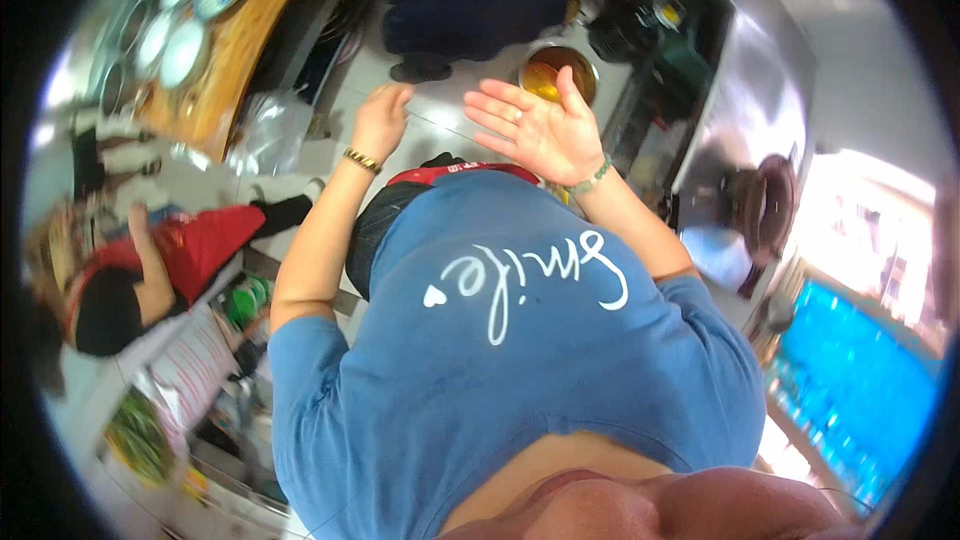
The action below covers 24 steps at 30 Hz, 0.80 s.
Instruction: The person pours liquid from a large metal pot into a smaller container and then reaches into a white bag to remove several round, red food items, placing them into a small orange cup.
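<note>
My left hand (379, 120) is raised in front of my waist with its fingers curled in, and nothing shows in it. A gold-coloured bracelet (362, 160) circles that wrist. Palm up, my right hand (551, 127) is held out with fingers and thumb apart and nothing on the palm. It wears a ring (517, 115) and a green bead bracelet (592, 177). Beyond its fingers, lower down, is a round metal pot (598, 82) of amber liquid, partly hidden by the hand. I wear a blue T-shirt (525, 375) with white lettering.
A person in dark clothes (472, 0) stands close ahead. To the left are a wooden table (259, 22) with several bowls, a clear plastic bag (274, 135), and a person in a red apron (217, 240). Leafy greens (142, 435) lie lower left. A stainless-steel surface (757, 67) stands right.
</note>
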Available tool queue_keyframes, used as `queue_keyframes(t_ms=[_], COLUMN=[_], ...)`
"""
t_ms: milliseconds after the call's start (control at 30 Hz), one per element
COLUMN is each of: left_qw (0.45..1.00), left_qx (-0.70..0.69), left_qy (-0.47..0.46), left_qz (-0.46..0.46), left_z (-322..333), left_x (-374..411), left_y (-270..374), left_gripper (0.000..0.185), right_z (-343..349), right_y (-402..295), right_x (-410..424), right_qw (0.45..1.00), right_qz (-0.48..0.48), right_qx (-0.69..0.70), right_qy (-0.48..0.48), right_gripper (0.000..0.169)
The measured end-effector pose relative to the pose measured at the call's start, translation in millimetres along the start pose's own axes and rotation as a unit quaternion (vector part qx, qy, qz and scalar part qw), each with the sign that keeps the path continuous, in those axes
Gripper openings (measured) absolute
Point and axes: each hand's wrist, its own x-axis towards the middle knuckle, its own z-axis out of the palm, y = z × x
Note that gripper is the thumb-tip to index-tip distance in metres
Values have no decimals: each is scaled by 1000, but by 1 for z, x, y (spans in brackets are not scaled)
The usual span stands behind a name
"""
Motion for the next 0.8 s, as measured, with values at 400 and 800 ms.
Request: queue_keyframes(t_ms=[400, 800], left_qw=[620, 486], left_qx=[-432, -553], left_qy=[515, 581], left_qz=[-405, -346], left_z=[-86, -157], left_x=[-253, -315], left_y=[-32, -103], left_gripper=[30, 33], right_z=[-31, 4], right_y=[51, 147], right_x=[83, 168], right_qw=[920, 882], right_qz=[277, 301], right_qx=[-270, -361], right_qy=[58, 31], right_gripper=[19, 21])
